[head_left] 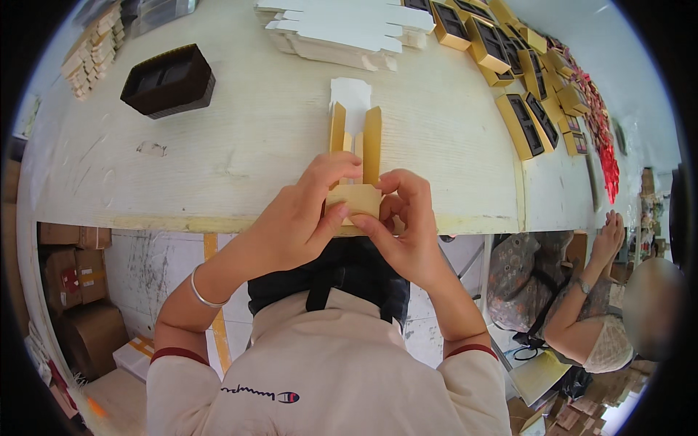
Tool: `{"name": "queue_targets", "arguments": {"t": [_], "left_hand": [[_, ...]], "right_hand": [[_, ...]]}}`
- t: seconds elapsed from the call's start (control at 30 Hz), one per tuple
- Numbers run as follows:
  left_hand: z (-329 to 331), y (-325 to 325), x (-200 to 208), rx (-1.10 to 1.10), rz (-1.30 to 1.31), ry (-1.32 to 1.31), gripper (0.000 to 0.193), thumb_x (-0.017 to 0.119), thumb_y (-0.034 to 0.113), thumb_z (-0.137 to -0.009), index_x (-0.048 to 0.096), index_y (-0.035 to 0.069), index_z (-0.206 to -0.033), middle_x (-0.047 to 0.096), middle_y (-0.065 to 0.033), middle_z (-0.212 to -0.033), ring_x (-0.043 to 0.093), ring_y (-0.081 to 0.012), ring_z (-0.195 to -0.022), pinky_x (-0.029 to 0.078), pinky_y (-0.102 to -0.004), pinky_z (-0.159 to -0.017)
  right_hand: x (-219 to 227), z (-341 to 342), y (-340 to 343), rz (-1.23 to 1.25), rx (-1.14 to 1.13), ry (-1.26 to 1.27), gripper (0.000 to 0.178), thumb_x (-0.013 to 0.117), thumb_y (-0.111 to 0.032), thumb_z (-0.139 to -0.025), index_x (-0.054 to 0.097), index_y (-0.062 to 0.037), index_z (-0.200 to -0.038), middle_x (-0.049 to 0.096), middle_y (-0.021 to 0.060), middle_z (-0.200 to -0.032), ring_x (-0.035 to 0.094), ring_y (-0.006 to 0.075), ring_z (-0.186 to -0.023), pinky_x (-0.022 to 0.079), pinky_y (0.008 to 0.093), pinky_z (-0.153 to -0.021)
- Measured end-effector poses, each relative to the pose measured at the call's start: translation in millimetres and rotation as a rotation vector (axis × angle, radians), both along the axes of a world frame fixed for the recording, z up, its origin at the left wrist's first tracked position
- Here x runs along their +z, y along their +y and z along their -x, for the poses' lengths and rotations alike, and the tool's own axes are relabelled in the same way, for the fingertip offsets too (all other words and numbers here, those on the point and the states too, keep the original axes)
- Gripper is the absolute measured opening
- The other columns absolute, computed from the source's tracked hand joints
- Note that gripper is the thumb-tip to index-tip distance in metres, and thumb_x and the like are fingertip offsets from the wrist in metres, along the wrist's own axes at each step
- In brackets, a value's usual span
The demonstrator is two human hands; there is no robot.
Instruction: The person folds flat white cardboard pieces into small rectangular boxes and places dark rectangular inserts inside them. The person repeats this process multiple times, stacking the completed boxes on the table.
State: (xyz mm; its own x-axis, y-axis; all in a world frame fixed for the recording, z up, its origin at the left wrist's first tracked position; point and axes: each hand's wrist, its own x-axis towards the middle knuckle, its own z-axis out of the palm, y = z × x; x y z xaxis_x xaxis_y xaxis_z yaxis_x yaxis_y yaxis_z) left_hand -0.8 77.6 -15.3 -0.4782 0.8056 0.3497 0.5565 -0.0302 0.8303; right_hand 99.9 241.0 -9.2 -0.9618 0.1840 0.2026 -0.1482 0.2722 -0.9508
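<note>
A partly folded gold carton (pixel 371 145) lies at the table's front edge, its two long side walls standing up and a white flap stretched away from me. My left hand (pixel 307 207) grips its near end from the left, thumb on the outside of the end panel and fingers over the inside. On the right corner of the same panel, my right hand (pixel 406 221) pinches with thumb and curled fingers. Some of the carton's near end is hidden behind my fingers.
Flat white carton blanks (pixel 342 36) are stacked at the far middle. Nested dark plastic trays (pixel 169 81) stand at the left. Gold boxes with dark trays (pixel 520 125) crowd the far right, beside red packets (pixel 608 171). A co-worker (pixel 582 320) sits at the right.
</note>
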Motion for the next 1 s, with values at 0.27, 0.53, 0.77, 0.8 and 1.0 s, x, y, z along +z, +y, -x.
{"name": "queue_targets", "arguments": {"t": [0.27, 0.53, 0.77, 0.8, 1.0], "left_hand": [[-15, 1, 4, 0.185, 0.057, 0.165, 0.013, 0.056, 0.006, -0.090, 0.052, 0.004, -0.102, 0.054, -0.0127, -0.103, 0.059, -0.0314, -0.077, 0.049, -0.0370, -0.064], [-3, -6, 16, 0.064, 0.205, 0.242, 0.013, 0.069, 0.007, -0.079, 0.058, 0.001, -0.082, 0.056, -0.0108, -0.076, 0.055, -0.0315, -0.068, 0.047, -0.0363, -0.061], [22, -9, 42, -0.145, 0.303, 0.424, 0.027, 0.075, 0.027, -0.076, 0.060, 0.005, -0.074, 0.057, -0.0065, -0.079, 0.056, -0.0257, -0.088, 0.046, -0.0375, -0.083], [18, -8, 42, -0.111, 0.360, 0.435, 0.028, 0.076, 0.029, -0.075, 0.060, 0.006, -0.074, 0.057, -0.0058, -0.079, 0.056, -0.0252, -0.091, 0.045, -0.0377, -0.086], [28, -27, 41, -0.129, 0.435, 0.488, 0.024, 0.076, 0.026, -0.072, 0.062, 0.008, -0.075, 0.059, -0.0054, -0.085, 0.054, -0.0249, -0.100, 0.041, -0.0422, -0.093]], "right_hand": [[-4, 1, 2, -0.921, -0.075, 0.444, 0.024, 0.070, -0.005, -0.072, 0.059, -0.0015, -0.093, 0.054, 0.0121, -0.098, 0.054, 0.0244, -0.074, 0.043, 0.0323, -0.059], [13, 11, 10, -0.702, 0.233, 0.079, 0.014, 0.067, -0.006, -0.070, 0.059, -0.0036, -0.082, 0.053, 0.0076, -0.082, 0.055, 0.0259, -0.072, 0.042, 0.0370, -0.061], [13, 5, 5, -0.848, 0.289, 0.229, 0.007, 0.065, -0.004, -0.074, 0.059, -0.0048, -0.079, 0.053, 0.0065, -0.083, 0.056, 0.0275, -0.070, 0.044, 0.0375, -0.061], [10, 3, -4, -0.832, 0.260, 0.207, 0.011, 0.064, -0.005, -0.076, 0.060, -0.0050, -0.086, 0.055, 0.0065, -0.086, 0.058, 0.0289, -0.073, 0.046, 0.0385, -0.063], [29, -5, 36, -0.791, 0.133, 0.028, 0.041, 0.071, -0.003, -0.072, 0.060, -0.0068, -0.112, 0.049, 0.0173, -0.130, 0.061, 0.0309, -0.088, 0.050, 0.0391, -0.074]]}}
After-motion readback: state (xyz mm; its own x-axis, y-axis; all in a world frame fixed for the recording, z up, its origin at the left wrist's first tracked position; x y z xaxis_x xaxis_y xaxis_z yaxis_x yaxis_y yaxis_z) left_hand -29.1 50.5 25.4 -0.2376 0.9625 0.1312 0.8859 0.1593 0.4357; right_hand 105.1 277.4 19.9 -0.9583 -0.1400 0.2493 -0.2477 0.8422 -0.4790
